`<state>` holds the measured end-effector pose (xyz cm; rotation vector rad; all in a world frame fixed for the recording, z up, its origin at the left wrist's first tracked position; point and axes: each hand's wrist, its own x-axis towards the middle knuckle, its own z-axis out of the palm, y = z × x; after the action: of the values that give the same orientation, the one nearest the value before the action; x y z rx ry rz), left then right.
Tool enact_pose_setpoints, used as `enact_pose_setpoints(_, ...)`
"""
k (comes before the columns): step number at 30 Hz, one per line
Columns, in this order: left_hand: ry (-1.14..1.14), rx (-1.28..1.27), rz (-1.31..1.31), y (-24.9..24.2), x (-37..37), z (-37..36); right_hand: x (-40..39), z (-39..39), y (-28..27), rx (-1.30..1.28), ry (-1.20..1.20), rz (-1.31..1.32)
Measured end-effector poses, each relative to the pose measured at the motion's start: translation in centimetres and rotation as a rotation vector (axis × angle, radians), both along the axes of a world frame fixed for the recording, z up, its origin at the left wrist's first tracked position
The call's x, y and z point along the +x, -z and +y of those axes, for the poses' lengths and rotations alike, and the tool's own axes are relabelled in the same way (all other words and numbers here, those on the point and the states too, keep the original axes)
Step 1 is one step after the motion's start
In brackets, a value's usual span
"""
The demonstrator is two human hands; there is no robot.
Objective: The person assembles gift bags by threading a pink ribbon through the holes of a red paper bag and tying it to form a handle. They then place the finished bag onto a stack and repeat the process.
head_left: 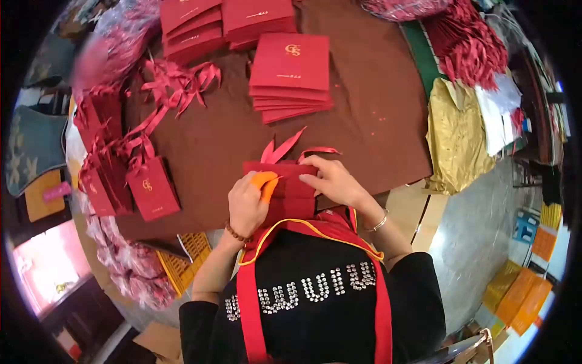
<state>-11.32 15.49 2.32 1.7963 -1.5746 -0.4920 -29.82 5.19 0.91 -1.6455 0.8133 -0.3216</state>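
Observation:
A red paper bag (292,205) is held upright at the table's near edge, against my apron (312,227). My left hand (248,199), with orange covers on its fingertips, grips the bag's left side near the top. My right hand (332,181) pinches the upper right edge, its thumb over the bag's opening. Red ribbon ends (282,147) stick up beyond the bag's top. Just past them lies a stack of flat red bags (291,70) with gold print. The fingertips behind the bag are hidden.
More stacks of flat red bags (257,18) lie at the back. Loose red ribbons (176,85) are on the left, near bags with ribbon handles (153,188). On the right are a ribbon bundle (470,45) and gold wrapping (459,139). Brown cloth (370,79) covers the table.

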Motion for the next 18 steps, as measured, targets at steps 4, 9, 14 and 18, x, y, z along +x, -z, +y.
enact_pose_setpoints(4,-0.004,0.018,-0.111,0.5,-0.5,-0.2,0.1,-0.5,-0.7,0.221,0.012,0.081)
enact_pose_setpoints(9,0.025,0.02,-0.114,1.6,-1.1,-0.6,0.5,-0.4,0.6,0.202,0.022,0.108)
enact_pose_setpoints(14,-0.007,0.08,-0.128,2.0,-1.2,-1.0,0.4,-0.6,1.2,0.011,-0.011,0.186)
enact_pose_setpoints(18,-0.056,0.074,-0.095,2.1,-0.6,-1.1,0.3,-1.3,2.1,0.335,0.028,0.058)
